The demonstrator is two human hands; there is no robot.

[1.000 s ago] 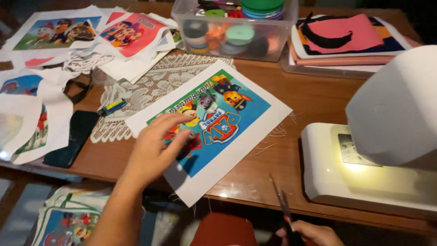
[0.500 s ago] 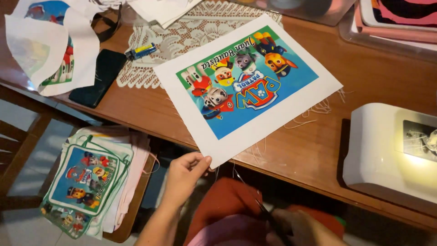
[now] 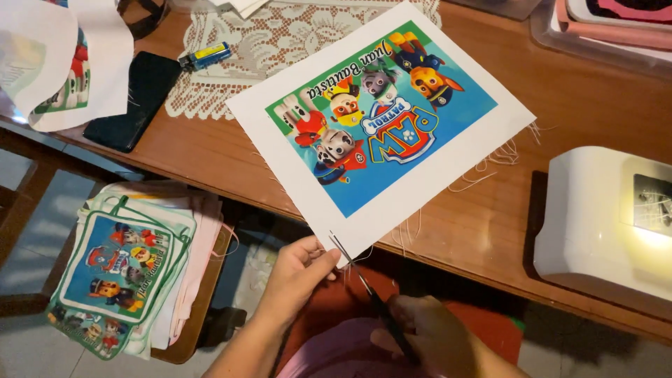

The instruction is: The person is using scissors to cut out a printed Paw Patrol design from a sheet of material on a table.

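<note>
On one table (image 3: 231, 150), two hands hold one print (image 3: 381, 119), one scissors (image 3: 367, 290).

Wooden table (image 3: 231, 157): print (image 3: 381, 126), doily (image 3: 280, 42), phone (image 3: 133, 101).

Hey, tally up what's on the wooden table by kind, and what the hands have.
Printed cartoon fabric sheets: 2
Scissors: 1, in right hand; left hand pinches the sheet
Black phone: 1
Lighter: 1
Lace doily: 1
White sewing machine: 1
Total: 7
</note>
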